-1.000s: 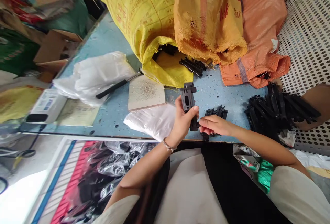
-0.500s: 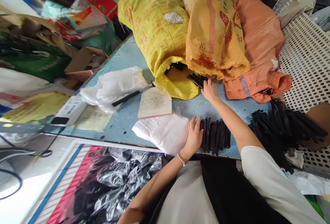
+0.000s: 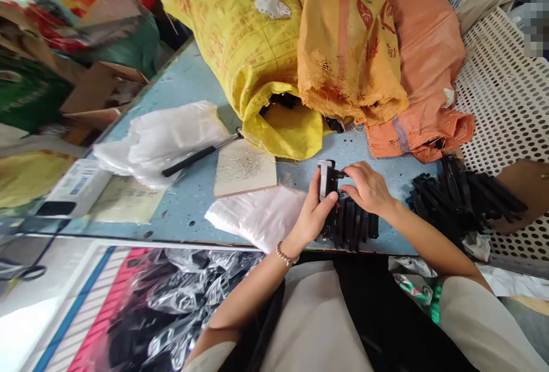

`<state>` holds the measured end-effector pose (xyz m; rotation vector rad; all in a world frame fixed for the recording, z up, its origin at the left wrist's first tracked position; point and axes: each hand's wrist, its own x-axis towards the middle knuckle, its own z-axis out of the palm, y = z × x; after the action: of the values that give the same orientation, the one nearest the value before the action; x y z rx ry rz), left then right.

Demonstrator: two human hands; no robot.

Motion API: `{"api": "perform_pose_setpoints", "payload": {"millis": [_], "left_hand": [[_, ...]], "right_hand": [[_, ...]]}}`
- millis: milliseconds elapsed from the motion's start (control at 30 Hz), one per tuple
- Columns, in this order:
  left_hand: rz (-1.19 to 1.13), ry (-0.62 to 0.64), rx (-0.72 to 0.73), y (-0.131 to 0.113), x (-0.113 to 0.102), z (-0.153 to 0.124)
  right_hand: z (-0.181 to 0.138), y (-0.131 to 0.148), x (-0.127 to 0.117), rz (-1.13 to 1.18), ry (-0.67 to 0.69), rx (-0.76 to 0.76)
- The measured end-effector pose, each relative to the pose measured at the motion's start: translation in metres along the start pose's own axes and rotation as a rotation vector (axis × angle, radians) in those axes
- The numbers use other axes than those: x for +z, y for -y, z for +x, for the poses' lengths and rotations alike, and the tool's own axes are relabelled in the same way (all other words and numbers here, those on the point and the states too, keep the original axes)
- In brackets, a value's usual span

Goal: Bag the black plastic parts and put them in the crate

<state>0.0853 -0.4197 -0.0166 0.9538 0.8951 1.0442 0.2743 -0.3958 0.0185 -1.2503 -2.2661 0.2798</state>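
Both my hands meet over the blue table's (image 3: 184,183) front edge. My left hand (image 3: 315,215) is closed round a black plastic part (image 3: 326,176) held upright. My right hand (image 3: 366,189) pinches the same part from the right, near its top. Just under my hands a row of similar black plastic parts (image 3: 354,223) lies side by side on the table. A stack of white plastic bags (image 3: 259,212) lies to the left of my left hand.
A yellow sack (image 3: 253,52), an orange-yellow sack (image 3: 347,40) and an orange sack (image 3: 424,69) lie at the back. A pile of black parts (image 3: 454,195) sits right, by a white perforated basket (image 3: 506,98). A hammer (image 3: 197,154), a beige pad (image 3: 244,169) and white bags (image 3: 163,132) lie left.
My right hand has come back from the sacks, where it reached half a second ago. My left hand has lifted off the row of parts, and both now hold one black part.
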Motion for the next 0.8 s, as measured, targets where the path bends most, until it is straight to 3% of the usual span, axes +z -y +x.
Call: {"api": "perform_pose_setpoints", "payload": {"millis": [67, 133, 233, 300, 367, 433, 533, 600, 700, 800], "left_hand": [[0.079, 0.045, 0.015, -0.001, 0.004, -0.013], [0.190, 0.046, 0.058, 0.000, 0.007, -0.019], [0.465, 0.009, 0.175, -0.001, 0.005, -0.022], [0.590, 0.002, 0.228, -0.003, 0.000, -0.022], [0.576, 0.022, 0.239, -0.004, -0.005, -0.021], [0.466, 0.034, 0.223, -0.006, -0.010, -0.020], [0.289, 0.038, 0.145, -0.009, -0.012, -0.018], [0.234, 0.042, 0.107, -0.011, -0.010, -0.018], [0.228, 0.062, 0.066, -0.014, -0.003, -0.019], [0.224, 0.140, -0.047, -0.014, 0.002, -0.023]], "right_hand": [[0.006, -0.002, -0.008, -0.061, 0.026, -0.051], [0.008, 0.000, -0.007, 0.061, 0.054, 0.003], [0.002, 0.013, 0.006, 0.529, 0.068, 0.291], [-0.002, 0.020, 0.013, 0.826, 0.153, 0.483], [-0.004, 0.023, 0.013, 0.901, 0.257, 0.531], [-0.003, 0.021, 0.008, 0.694, 0.258, 0.420], [0.001, 0.013, -0.003, 0.154, 0.136, 0.125], [0.003, 0.006, -0.007, -0.094, 0.128, -0.048], [0.002, -0.006, -0.007, -0.230, 0.160, -0.178], [0.000, -0.011, -0.008, -0.211, 0.185, -0.210]]}}
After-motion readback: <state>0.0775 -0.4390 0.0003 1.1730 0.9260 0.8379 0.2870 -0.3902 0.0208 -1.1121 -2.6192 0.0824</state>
